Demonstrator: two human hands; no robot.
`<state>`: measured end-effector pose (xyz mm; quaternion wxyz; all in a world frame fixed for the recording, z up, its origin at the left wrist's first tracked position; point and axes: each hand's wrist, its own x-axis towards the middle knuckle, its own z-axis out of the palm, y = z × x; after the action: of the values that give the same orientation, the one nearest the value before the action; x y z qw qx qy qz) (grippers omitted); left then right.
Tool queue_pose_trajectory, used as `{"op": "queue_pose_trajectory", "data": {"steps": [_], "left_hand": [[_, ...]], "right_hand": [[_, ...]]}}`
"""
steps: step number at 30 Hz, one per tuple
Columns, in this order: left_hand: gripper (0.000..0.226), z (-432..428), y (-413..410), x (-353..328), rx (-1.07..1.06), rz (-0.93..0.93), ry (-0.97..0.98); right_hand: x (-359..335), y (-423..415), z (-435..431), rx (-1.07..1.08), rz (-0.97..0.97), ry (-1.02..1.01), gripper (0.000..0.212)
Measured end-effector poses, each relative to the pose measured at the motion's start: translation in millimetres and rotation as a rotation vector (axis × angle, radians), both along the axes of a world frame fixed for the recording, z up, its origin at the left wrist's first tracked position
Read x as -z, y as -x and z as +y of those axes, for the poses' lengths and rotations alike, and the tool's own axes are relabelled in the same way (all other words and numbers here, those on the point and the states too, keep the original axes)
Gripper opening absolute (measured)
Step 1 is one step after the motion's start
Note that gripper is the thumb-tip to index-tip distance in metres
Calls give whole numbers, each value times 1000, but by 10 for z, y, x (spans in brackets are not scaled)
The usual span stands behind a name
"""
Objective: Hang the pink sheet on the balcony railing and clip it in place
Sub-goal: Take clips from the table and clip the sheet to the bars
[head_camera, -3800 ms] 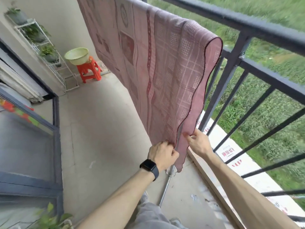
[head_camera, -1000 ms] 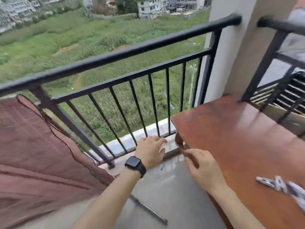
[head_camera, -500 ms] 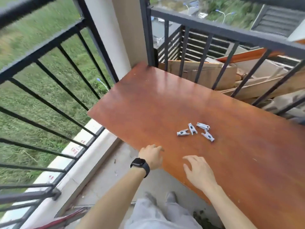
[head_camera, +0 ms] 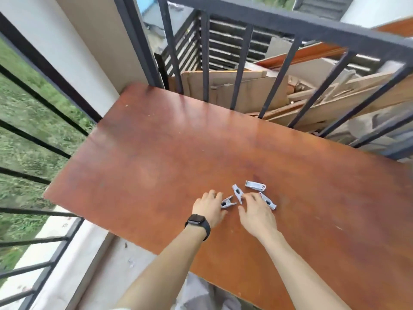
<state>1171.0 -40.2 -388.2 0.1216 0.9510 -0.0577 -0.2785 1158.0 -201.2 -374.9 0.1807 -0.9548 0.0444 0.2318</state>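
Note:
Several white clothes clips [head_camera: 255, 186] lie in a loose cluster on a reddish-brown wooden table [head_camera: 156, 157]. My left hand [head_camera: 209, 209], with a black watch at the wrist, rests flat on the table, fingertips touching the leftmost clip [head_camera: 228, 202]. My right hand [head_camera: 257, 213] is spread over the table just below the cluster, fingers reaching between two clips, one of them [head_camera: 267, 200] at its right edge. Neither hand holds anything. The pink sheet is out of view. The dark balcony railing [head_camera: 290, 21] runs along the left and the far side.
Behind the far railing lie cardboard [head_camera: 225, 90] and stacked wooden boards [head_camera: 348, 101]. A pale pillar [head_camera: 73, 48] stands at the corner. Grass lies far below beyond the left railing. The concrete balcony floor [head_camera: 107, 271] shows beside the table's near-left edge.
The view has swung from the hanging pink sheet to the table. Both hands have moved forward across the table and now reach the clips.

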Motion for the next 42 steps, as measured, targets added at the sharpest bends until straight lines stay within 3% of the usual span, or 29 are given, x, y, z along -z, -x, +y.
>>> {"op": "queue_pose_trajectory", "data": {"steps": [3,8,12,15,19,23,26,34,42], "left_hand": [[29,115,-18,137,31,-61,-29],[28,611,282,205,-149,-85,53],[26,1044,621,40,-508,14,215],[28,1307,934,-207,-764,26,393],[36,1573,1477,-652,-985,-60,755],[15,1728,2132,-1185,-1149,-250,923],[5,1844,2624,-1523,-1265,-497,875],[11,2375,3854,-2247,-1498,-988,584],[21,2851,5187,-3126,-1614,-1284,393]], "right_hand": [[153,-103,72,-4,23,80,32],[263,-131,170,-24,-38,212,31],[106,50,393,-71,-41,-16,11],[-229,340,657,-158,11,-186,8],[-724,731,1068,-390,40,-398,6],[-1137,1060,1534,-614,41,-519,5],[-1388,1303,1930,-699,21,-615,3],[-1954,2257,3086,-899,87,-856,7],[-2597,3461,4060,-1075,351,-1162,14]]}}
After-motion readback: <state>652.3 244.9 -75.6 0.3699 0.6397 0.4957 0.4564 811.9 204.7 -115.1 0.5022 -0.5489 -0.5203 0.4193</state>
